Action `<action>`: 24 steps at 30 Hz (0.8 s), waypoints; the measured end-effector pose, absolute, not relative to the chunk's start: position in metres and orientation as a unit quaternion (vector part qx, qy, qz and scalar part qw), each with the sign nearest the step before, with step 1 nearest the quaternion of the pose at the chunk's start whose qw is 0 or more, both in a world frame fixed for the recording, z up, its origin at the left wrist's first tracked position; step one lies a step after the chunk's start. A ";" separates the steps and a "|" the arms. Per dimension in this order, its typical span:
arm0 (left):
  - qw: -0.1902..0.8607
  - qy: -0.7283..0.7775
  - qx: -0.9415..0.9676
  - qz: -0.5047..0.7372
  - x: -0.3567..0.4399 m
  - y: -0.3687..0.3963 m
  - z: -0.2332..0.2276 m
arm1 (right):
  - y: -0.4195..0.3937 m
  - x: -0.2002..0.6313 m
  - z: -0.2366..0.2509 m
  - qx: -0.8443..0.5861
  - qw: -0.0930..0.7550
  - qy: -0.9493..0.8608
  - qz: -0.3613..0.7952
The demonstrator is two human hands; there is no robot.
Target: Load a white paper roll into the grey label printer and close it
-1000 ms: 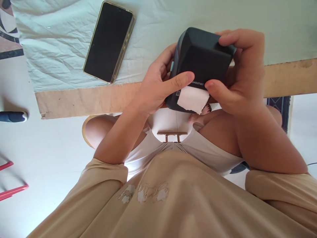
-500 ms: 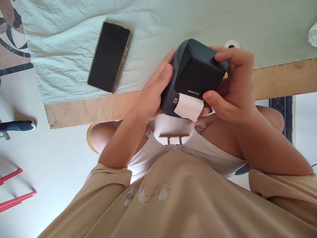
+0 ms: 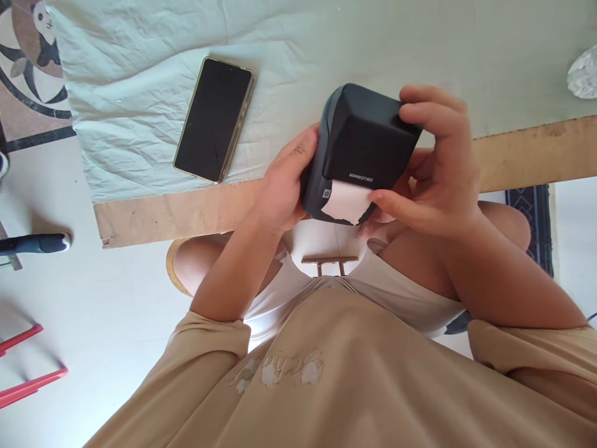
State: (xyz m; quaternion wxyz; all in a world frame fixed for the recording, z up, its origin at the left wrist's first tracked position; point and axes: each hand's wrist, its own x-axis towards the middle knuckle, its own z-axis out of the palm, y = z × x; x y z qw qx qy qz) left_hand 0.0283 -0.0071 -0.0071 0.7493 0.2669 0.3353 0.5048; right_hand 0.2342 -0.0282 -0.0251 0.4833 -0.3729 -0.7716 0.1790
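A black label printer (image 3: pixel 370 137) with small lettering on its lid is held between my hands above the table's near edge. From its slot a white paper strip (image 3: pixel 346 202) with a ragged end sticks out toward me. My left hand (image 3: pixel 291 177) is wrapped round the printer's left side, the thumb along its edge. On the other side, my right hand (image 3: pixel 438 162) grips the printer, with fingertips at its upper right corner and the thumb at the right edge of the paper. The other right fingers are partly hidden.
A smartphone (image 3: pixel 214 118) with a dark screen lies on the pale green cloth (image 3: pixel 289 50) to the left. Bare wooden board (image 3: pixel 536 152) runs along the table's front edge. A clear, crinkled object (image 3: pixel 583 73) sits at the far right. Red bars (image 3: pixel 35 387) stand at lower left.
The printer has shifted slightly left and down and turned a little. My right thumb has moved left with it. The white roll behind my right hand is now hidden.
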 end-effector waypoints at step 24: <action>0.775 0.317 0.323 0.441 0.019 -0.004 -0.008 | -0.007 0.237 0.035 -0.494 0.203 -0.845 0.018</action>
